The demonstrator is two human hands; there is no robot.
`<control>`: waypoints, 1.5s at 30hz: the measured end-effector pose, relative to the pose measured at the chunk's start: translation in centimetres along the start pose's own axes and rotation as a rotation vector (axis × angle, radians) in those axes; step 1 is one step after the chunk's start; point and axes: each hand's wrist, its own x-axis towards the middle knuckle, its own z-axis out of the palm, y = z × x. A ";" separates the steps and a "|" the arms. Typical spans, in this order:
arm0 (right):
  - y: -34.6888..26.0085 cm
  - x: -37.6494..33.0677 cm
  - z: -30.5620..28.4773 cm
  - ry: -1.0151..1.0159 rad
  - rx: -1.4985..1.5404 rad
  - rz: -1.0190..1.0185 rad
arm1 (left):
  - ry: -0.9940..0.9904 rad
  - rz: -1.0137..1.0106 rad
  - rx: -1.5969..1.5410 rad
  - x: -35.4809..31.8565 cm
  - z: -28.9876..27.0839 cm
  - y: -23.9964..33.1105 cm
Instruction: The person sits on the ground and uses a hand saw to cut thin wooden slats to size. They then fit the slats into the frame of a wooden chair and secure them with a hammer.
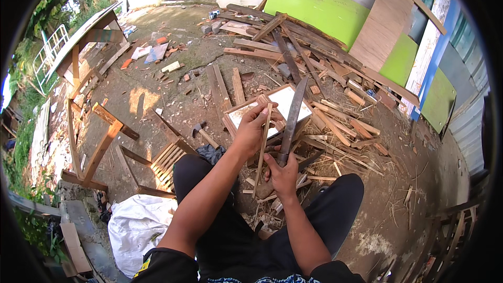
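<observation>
Two bare hands work over a thin wooden strip (263,144), held near upright above the dirt ground (167,84). Left hand (251,130): closed around the upper part of the strip, fingers wrapped over its top end. Right hand (283,174): clenched on the handle of a long machete (291,120); blade points up and away from the person, running just beside the strip on its right. Whether blade and strip are touching cannot be told. Both hands are above the gap between the person's knees, dark trousers (335,204) to either side.

Behind the hands, on the ground: a wooden frame with a white panel (285,99), partly covered by hand and blade. A hammer (201,132) lies just left of the left forearm. Wood offcuts and shavings are scattered below the hands. A large heap of scrap boards (293,47) lies toward the far right; green panels (314,8) lean against the wall behind it. Near the left edge of the ground stands an open timber frame (99,147). A white sack (136,228) lies at lower left, beside the person's left thigh.
</observation>
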 end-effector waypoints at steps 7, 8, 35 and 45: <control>0.6 0.9 -1.1 -0.022 0.050 -0.070 | 0.027 -0.124 0.131 -0.4 2.4 -0.4; 0.7 1.2 -1.4 0.007 0.051 -0.066 | 0.018 -0.162 0.169 -0.5 3.0 -0.3; 2.0 7.4 -6.8 0.469 0.919 0.134 | -0.345 -0.094 0.858 -4.2 0.5 1.7; 2.3 6.0 -4.1 0.338 0.485 0.311 | 0.043 0.666 0.824 -2.0 -0.9 2.7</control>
